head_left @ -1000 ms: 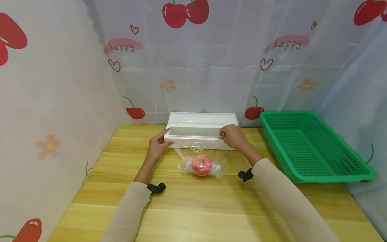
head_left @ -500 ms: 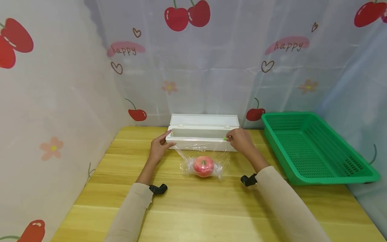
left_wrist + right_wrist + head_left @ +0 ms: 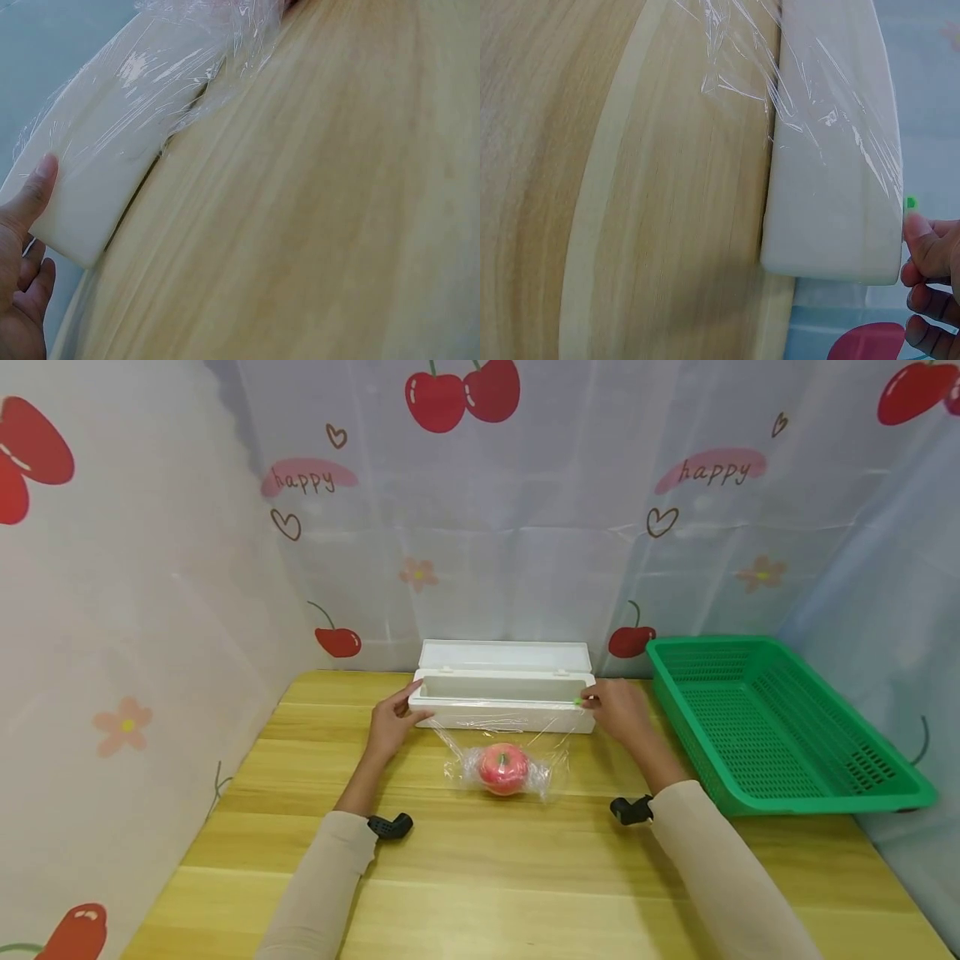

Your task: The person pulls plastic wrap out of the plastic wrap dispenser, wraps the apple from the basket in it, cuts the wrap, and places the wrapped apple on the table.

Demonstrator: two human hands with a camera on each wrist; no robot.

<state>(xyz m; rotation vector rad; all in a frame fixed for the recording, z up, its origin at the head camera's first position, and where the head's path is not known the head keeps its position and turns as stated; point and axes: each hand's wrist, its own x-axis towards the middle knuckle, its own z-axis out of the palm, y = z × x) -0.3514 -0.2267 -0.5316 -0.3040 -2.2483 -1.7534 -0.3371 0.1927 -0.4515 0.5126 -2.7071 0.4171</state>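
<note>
The apple (image 3: 503,768) sits on the table (image 3: 480,877) near the middle, with cling film (image 3: 470,763) over it and bunched at its left and right, so the covering looks largely done. A sheet of that film runs from the apple to the white box (image 3: 832,240) on the far side, whose lid (image 3: 502,655) stands open behind. The left hand (image 3: 389,724) grips the box's left end, thumb on its near face; the right hand (image 3: 621,708) pinches the green slider (image 3: 578,701) at the right end of the rim. The cutting pass thus seems nearly complete, though whether the film is severed all along cannot be told. Parting the sheet, tucking its loose edge and shutting the lid appear left
</note>
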